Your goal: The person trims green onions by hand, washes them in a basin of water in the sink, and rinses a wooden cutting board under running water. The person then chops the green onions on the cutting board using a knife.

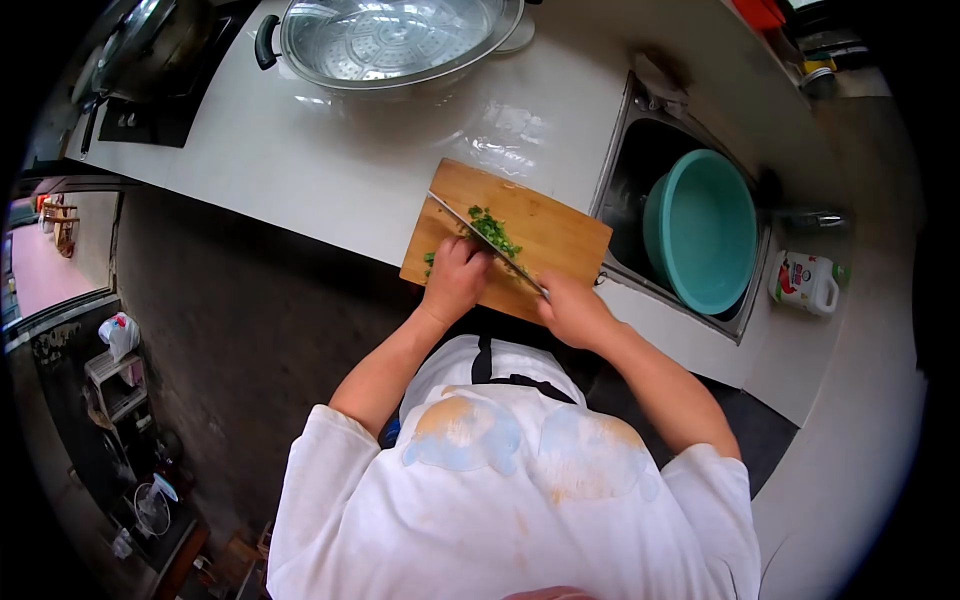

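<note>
A wooden cutting board (560, 233) lies at the counter's front edge, turned at a slant. My right hand (578, 312) is closed around the handle of a kitchen knife (470, 229), whose blade runs diagonally across the board toward its far left corner. Chopped green herbs (492, 228) lie in a small heap along the far side of the blade. My left hand (457, 278), fingers curled, presses down on the greens on the near side, close to the blade. A bit of green (429, 259) sticks out left of these fingers; the rest is hidden beneath them.
A big metal steamer pot (400, 45) with a perforated tray stands at the back of the white counter (340, 160). To the right, a teal basin (708, 235) sits in the sink (632, 165), beside a white jug (803, 283). A stove (150, 118) is at far left.
</note>
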`<action>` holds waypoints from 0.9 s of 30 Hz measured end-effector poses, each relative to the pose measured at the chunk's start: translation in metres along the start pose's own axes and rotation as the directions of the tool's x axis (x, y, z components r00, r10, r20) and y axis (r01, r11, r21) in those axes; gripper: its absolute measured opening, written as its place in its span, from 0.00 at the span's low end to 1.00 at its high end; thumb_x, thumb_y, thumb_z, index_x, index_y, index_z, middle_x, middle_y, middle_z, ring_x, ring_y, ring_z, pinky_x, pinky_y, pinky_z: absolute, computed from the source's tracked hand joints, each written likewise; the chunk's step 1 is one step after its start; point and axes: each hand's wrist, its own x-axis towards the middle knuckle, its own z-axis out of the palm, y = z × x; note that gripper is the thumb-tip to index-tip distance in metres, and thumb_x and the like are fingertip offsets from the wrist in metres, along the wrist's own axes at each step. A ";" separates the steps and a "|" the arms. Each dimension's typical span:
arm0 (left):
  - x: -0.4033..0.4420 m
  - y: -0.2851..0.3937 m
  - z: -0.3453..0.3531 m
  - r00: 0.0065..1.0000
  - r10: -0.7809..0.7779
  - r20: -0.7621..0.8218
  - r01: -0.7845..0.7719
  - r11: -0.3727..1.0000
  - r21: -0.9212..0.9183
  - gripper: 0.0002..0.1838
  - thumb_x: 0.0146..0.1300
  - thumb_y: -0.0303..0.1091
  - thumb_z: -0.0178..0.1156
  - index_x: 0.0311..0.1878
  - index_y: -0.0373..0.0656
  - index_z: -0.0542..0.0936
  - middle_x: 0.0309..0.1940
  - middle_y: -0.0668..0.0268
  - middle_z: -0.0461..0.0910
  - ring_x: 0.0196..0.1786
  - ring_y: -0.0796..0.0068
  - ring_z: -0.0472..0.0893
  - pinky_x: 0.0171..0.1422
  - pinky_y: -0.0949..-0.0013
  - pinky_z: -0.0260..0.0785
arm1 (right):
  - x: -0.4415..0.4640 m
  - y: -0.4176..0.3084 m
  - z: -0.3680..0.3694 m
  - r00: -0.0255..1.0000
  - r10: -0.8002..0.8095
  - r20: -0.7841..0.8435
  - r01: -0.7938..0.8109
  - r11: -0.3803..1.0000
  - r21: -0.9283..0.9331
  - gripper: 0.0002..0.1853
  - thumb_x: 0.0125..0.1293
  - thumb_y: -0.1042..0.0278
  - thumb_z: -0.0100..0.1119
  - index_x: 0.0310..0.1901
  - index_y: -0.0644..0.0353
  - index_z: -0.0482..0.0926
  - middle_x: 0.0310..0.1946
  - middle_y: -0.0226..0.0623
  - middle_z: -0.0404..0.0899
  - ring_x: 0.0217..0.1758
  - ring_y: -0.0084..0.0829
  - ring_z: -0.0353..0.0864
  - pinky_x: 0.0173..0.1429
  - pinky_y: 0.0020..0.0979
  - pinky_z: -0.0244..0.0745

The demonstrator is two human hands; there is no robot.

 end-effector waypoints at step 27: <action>-0.008 -0.004 -0.006 0.992 -0.014 0.124 0.014 1.000 0.001 0.12 0.43 0.24 0.57 0.35 0.44 0.75 0.36 0.61 0.71 0.42 0.57 0.70 0.46 0.60 0.65 | 0.025 0.010 0.024 0.997 0.049 0.059 -0.051 0.998 0.026 0.12 0.59 0.67 0.49 0.42 0.64 0.69 0.33 0.56 0.75 0.39 0.54 0.75 0.43 0.45 0.70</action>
